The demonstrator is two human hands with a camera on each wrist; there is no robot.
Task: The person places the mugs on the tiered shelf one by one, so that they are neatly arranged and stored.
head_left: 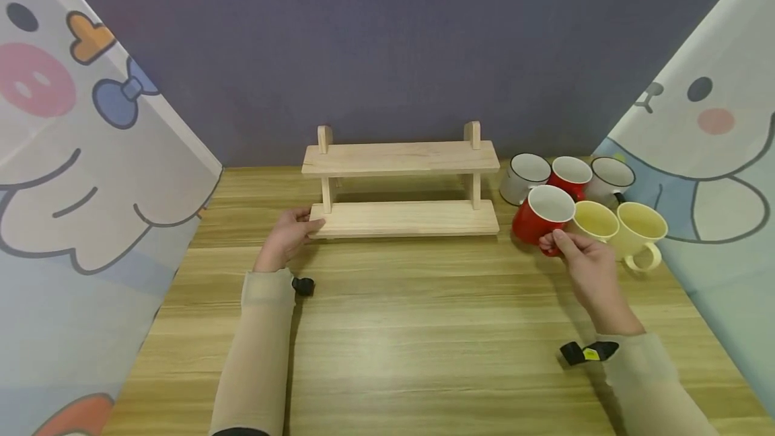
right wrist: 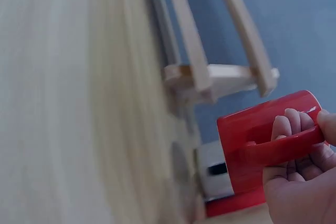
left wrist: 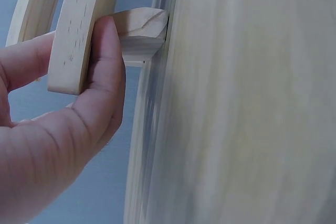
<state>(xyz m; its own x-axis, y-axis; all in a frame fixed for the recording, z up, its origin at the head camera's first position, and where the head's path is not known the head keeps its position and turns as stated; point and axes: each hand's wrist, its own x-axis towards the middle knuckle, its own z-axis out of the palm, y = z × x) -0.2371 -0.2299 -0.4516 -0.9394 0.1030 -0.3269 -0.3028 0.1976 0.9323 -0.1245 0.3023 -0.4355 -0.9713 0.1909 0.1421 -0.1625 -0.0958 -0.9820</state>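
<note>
My left hand pinches the left end of the lower board of a two-tier wooden shelf. In the left wrist view, fingers lie on both sides of that board end. At the right, my right hand holds a red mug by its handle, the white inside facing up. The right wrist view shows fingers curled through the handle and the mug raised off the table. Both shelf boards bear nothing.
Behind and beside the held mug stand a white mug, another red mug, a second white mug and two yellow mugs. A dark panel rises behind the wooden table; printed panels flank it.
</note>
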